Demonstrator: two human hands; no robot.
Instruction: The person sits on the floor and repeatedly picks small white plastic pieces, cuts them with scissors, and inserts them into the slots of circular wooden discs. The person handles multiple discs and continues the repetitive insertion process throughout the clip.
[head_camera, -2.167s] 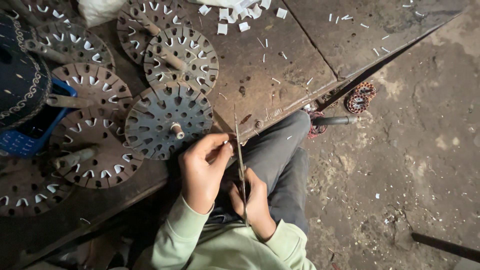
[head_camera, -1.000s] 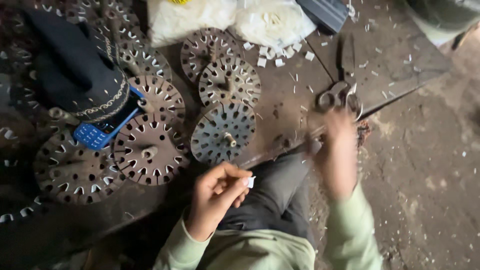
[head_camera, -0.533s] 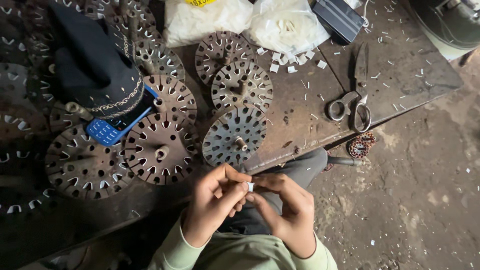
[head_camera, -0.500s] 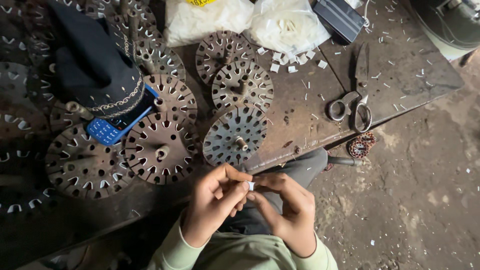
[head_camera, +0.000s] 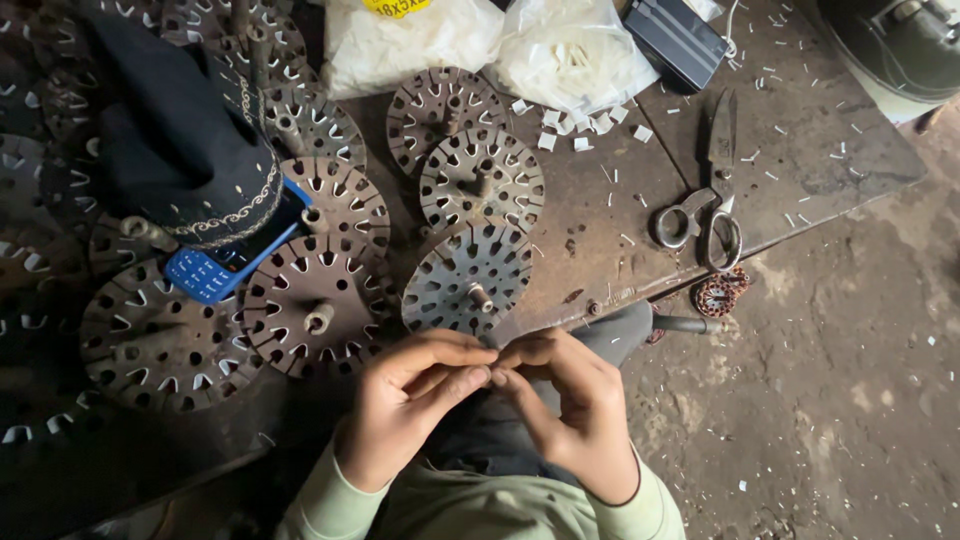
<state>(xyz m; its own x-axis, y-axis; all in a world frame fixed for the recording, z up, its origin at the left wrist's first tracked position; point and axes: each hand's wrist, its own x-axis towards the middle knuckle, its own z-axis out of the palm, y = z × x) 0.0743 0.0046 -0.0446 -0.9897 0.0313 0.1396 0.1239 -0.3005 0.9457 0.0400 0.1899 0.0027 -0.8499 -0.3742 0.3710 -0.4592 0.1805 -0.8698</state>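
Hands meet fingertip to fingertip at the worktop (head_camera: 600, 250) edge: left hand (head_camera: 410, 405) and right hand (head_camera: 570, 410) pinch together on something too small to make out; slotted metal disc (head_camera: 468, 278) lies just beyond them, spindle upright, about equally near both hands; scissors (head_camera: 700, 205) rest further right.
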